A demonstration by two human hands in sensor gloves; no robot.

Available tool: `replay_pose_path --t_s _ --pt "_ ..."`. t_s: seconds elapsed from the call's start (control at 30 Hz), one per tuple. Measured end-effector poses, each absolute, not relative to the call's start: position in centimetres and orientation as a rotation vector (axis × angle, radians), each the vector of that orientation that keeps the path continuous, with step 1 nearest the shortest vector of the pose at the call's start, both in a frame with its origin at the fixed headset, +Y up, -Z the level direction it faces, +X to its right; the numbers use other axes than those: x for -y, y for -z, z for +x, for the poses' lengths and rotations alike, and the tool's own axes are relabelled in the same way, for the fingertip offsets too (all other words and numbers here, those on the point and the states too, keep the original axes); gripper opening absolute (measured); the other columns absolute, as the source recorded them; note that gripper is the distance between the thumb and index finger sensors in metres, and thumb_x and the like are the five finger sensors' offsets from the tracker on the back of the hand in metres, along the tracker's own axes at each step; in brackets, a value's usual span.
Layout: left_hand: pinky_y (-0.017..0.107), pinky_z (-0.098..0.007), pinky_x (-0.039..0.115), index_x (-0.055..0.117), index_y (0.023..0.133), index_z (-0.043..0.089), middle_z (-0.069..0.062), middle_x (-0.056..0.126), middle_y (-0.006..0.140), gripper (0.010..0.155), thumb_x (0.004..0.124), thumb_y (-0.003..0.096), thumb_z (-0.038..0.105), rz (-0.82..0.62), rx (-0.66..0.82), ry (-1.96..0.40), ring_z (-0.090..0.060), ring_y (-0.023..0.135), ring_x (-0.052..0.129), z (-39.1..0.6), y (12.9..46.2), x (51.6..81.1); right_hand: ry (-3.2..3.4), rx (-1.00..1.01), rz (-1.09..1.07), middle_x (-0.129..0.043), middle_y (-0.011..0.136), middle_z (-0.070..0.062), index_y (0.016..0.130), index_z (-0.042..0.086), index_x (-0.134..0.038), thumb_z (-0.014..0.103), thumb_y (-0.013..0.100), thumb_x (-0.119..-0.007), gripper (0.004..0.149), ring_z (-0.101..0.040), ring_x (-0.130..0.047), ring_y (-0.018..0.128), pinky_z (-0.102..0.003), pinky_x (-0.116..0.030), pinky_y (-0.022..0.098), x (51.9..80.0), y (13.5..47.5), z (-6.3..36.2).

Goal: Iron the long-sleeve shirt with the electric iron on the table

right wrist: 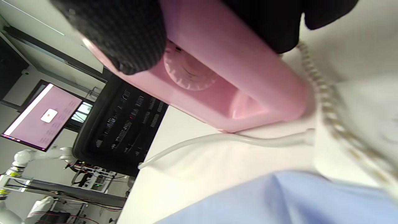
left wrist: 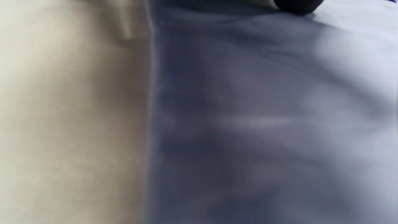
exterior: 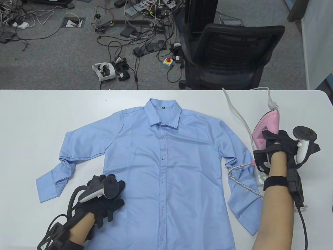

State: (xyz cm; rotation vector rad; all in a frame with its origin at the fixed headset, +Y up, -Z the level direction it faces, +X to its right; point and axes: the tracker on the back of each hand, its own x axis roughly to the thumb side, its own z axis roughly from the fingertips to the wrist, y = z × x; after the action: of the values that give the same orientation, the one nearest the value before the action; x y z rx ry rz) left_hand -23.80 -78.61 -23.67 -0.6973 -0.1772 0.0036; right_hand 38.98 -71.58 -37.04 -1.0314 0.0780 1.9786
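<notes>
A light blue long-sleeve shirt [exterior: 166,156] lies buttoned and face up on the white table [exterior: 52,109], collar at the far side, both sleeves folded inward. My left hand [exterior: 109,194] rests flat on the shirt's lower left front, fingers spread. In the left wrist view only blurred shirt cloth [left wrist: 264,124] and table [left wrist: 68,124] show. A pink electric iron [exterior: 266,126] stands to the right of the shirt. My right hand [exterior: 275,143] grips its handle; the right wrist view shows gloved fingers [right wrist: 121,34] wrapped round the pink iron [right wrist: 224,77].
The iron's braided cord [exterior: 243,179] loops over the shirt's right sleeve. A white cable [exterior: 234,109] runs across the table from the far edge to a white block beside the iron. A black office chair [exterior: 229,54] stands beyond the far edge, amid floor cables.
</notes>
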Motion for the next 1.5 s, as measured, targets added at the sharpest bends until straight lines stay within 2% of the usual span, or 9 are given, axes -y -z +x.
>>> replay_pose_path --t_s 0.13,0.27,0.4,0.53,0.67,0.87,1.1,1.27,1.5 --pt "0.071 -0.060 0.005 0.013 0.104 0.046 0.000 -0.007 0.114 0.070 0.055 0.0519 0.064 -0.699 0.179 -0.003 -0.029 0.104 -0.004 -23.8 23.7 78.6 -2.057 -0.173 -1.069 -0.064 0.094 -0.003 0.089 0.032 -0.056 0.053 0.037 -0.080 0.061 -0.037 -0.072 0.088 -0.055 -0.059 0.063 72.4 37.0 38.6" --pt "0.071 -0.060 0.005 0.012 0.104 0.046 0.000 -0.007 0.114 0.070 0.055 0.0519 0.064 -0.702 0.179 -0.005 -0.030 0.104 -0.005 -23.8 23.7 78.7 -2.123 -0.173 -1.138 -0.063 0.094 -0.003 0.090 0.031 -0.054 0.054 0.036 -0.077 0.062 -0.037 -0.071 0.087 -0.056 -0.059 0.062 72.1 37.1 38.0" --pt "0.071 -0.060 0.005 0.012 0.104 0.045 0.000 -0.007 0.114 0.070 0.055 0.0519 0.064 -0.703 0.186 -0.016 -0.030 0.104 -0.005 -23.7 23.7 78.7 -2.213 -0.169 -1.148 -0.036 0.101 -0.011 0.096 0.019 -0.034 0.053 0.036 -0.076 0.081 -0.045 -0.044 0.096 -0.061 -0.046 0.065 71.9 37.0 37.0" --pt "0.071 -0.060 0.005 0.015 0.105 0.045 0.000 -0.006 0.115 0.069 0.055 0.0517 0.064 -0.691 0.195 -0.025 -0.030 0.105 -0.003 -23.7 23.7 78.5 -2.313 -0.014 -1.138 -0.028 0.101 -0.011 0.097 0.017 -0.027 0.055 0.035 -0.074 0.086 -0.046 -0.035 0.097 -0.061 -0.044 0.066 69.8 36.5 35.6" --pt "0.071 -0.060 0.005 0.015 0.106 0.045 0.000 -0.005 0.115 0.070 0.055 0.0516 0.065 -0.647 0.208 -0.036 -0.030 0.105 -0.003 -23.6 23.5 77.8 -2.571 0.190 -1.009 -0.022 0.102 -0.011 0.098 0.017 -0.023 0.058 0.036 -0.070 0.088 -0.046 -0.028 0.098 -0.061 -0.041 0.066 66.8 35.8 31.7" --pt "0.071 -0.061 0.006 0.018 0.106 0.044 0.000 -0.002 0.116 0.070 0.055 0.0510 0.065 -0.538 0.216 -0.022 -0.030 0.106 0.000 -23.2 23.1 76.6 -2.948 0.231 -0.590 -0.017 0.104 -0.006 0.100 0.025 -0.024 0.061 0.035 -0.068 0.086 -0.046 -0.021 0.099 -0.064 -0.034 0.067 65.5 34.8 23.4" --pt "0.071 -0.061 0.006 0.018 0.106 0.044 -0.001 -0.002 0.117 0.070 0.055 0.0511 0.065 -0.504 0.223 -0.038 -0.031 0.106 0.000 -23.3 22.9 76.1 -3.232 -0.106 -0.065 0.000 0.104 -0.002 0.099 0.037 -0.014 0.068 0.032 -0.063 0.089 -0.045 -0.007 0.100 -0.068 -0.025 0.067 69.6 34.1 13.6" --pt "0.071 -0.061 0.005 0.018 0.106 0.044 0.000 -0.002 0.116 0.070 0.055 0.0510 0.065 -0.522 0.218 -0.046 -0.030 0.106 0.000 -23.4 23.1 76.2 -3.306 -0.300 -0.112 0.005 0.103 -0.002 0.098 0.037 -0.008 0.073 0.029 -0.055 0.090 -0.044 -0.003 0.099 -0.069 -0.023 0.067 73.5 36.5 11.9" --pt "0.071 -0.061 0.006 0.019 0.107 0.043 -0.001 -0.001 0.117 0.070 0.055 0.0511 0.065 -0.541 0.175 -0.044 -0.033 0.106 0.002 -24.3 23.4 76.4 -3.038 -0.560 -0.495 0.004 0.102 -0.010 0.098 0.032 -0.006 0.078 0.027 -0.044 0.093 -0.051 -0.013 0.098 -0.069 -0.032 0.065 77.3 41.0 15.5"
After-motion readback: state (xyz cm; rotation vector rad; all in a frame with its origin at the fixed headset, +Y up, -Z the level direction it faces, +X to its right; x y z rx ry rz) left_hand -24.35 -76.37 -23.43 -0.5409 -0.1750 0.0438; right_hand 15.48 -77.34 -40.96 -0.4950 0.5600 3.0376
